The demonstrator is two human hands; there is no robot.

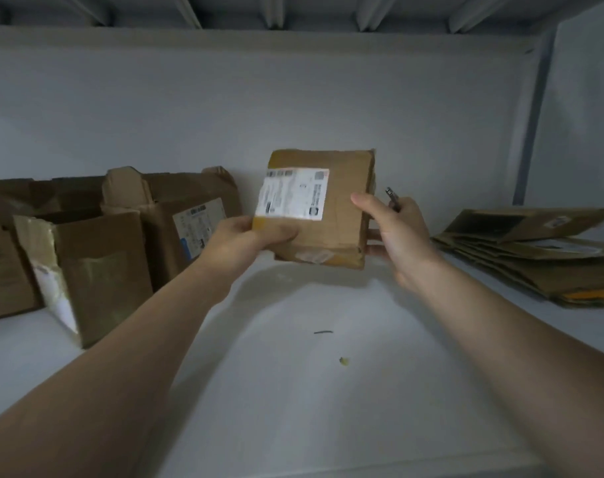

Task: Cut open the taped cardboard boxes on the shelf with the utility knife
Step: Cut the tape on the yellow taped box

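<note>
Left forearm (104,357) and right forearm (518,339) enter from the bottom edge. Left grip (245,236) pinches the taped box (342,215) at its lower left corner. Right grip (397,229) clamps the box's right edge, thumb in front, fingers behind, with the utility knife (392,198) tucked in, tip up. Box held above the shelf (293,391), label (292,194) toward camera. Opened boxes (104,263) stand left; flattened cardboard (535,257) lies right.

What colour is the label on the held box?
White with dark print, on the shipping label; head view.
</note>
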